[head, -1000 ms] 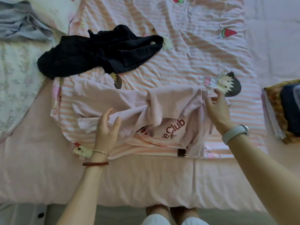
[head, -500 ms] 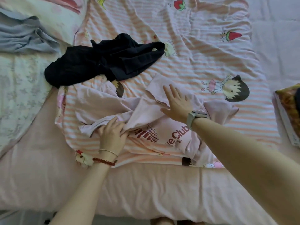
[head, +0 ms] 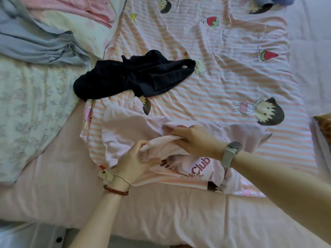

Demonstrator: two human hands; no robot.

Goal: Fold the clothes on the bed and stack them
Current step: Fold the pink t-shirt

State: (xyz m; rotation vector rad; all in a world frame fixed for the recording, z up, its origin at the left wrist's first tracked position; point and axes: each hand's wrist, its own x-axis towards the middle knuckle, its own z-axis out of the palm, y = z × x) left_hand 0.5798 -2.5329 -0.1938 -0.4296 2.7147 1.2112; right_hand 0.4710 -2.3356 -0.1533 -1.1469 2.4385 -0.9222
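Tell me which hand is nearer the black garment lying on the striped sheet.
Left. The left hand pinches the pink shirt below the black garment; the right hand grips the same shirt farther right.

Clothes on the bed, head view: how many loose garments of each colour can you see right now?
Pale pink printed T-shirt, gripped by both hands: 1
Crumpled black garment: 1
Grey-blue garment at upper left: 1
Pink garment at top left: 1
Blue fabric at top edge, mostly cut off: 1
Total: 5

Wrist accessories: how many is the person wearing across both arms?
3: a red bead bracelet and a thin gold bangle on the left wrist, a grey watch on the right. Others may be hidden underneath.
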